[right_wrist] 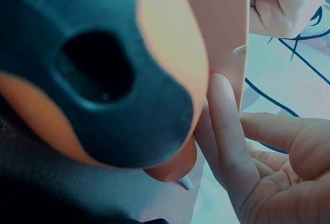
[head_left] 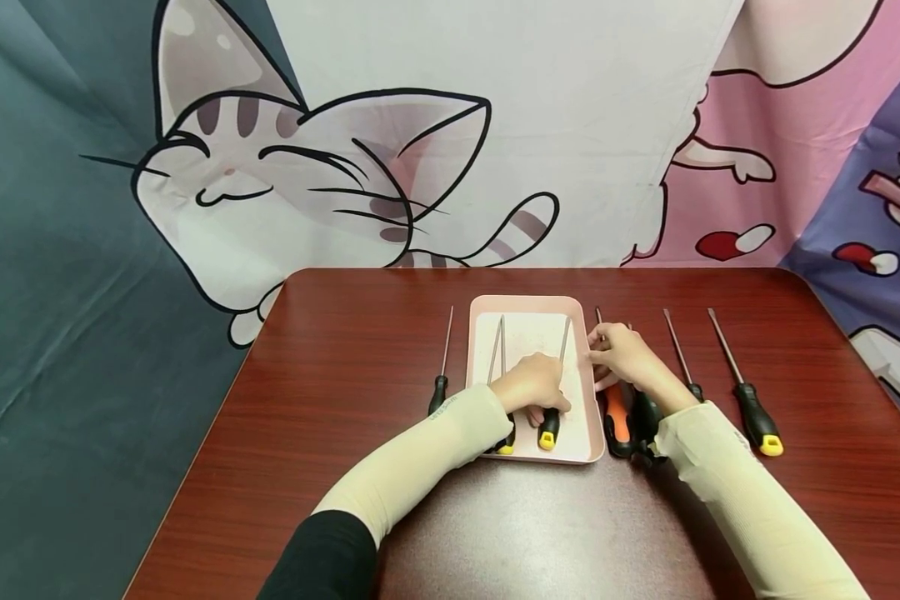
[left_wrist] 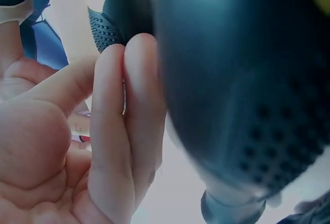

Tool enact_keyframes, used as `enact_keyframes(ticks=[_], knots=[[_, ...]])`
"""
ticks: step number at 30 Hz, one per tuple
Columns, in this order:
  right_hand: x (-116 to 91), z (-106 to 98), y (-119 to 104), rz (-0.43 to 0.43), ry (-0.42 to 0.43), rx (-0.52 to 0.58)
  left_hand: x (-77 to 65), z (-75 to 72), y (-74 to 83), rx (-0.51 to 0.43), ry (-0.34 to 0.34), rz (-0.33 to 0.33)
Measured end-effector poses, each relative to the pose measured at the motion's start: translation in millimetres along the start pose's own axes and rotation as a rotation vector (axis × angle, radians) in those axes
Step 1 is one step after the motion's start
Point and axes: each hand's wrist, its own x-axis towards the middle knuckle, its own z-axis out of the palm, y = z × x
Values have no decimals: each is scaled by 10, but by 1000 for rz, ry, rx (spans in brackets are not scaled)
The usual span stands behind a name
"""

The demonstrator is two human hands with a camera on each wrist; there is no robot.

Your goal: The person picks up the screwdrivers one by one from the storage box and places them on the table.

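Note:
A pink tray (head_left: 527, 303) with a white bottom stands on the table. Over its right half my left hand (head_left: 531, 383) pinches the black-and-yellow handle of a screwdriver (head_left: 548, 429), whose shaft points to the tray's far side. Two more screwdrivers (head_left: 506, 442) lie at the tray's left, partly covered by my sleeve. At the right wall, my right hand (head_left: 624, 357) pinches the tray's rim; in the right wrist view the fingers (right_wrist: 227, 126) are along the outer side, the thumb across the edge. Close beside that hand lies an orange-and-black screwdriver (head_left: 617, 417).
One screwdriver (head_left: 439, 392) lies left of the tray. Next to the orange one is a dark handle (head_left: 645, 417), partly under my right arm. Further right lie a slim screwdriver (head_left: 677, 342) and a larger black-and-yellow one (head_left: 756, 417). A printed cloth (head_left: 585, 125) hangs behind the table (head_left: 307, 375).

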Motion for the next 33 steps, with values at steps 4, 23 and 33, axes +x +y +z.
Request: enact_keyframes(ticks=[4,23,33], knots=[[0,-1,-2,1,-6,-1,-17,-18,-26,-19,-12,-4],[9,20,-9,12,10,-23,-87,-184,-209,17,19,73],[2,27,-19,12,19,-26,-132,-226,-260,-20,21,67]])
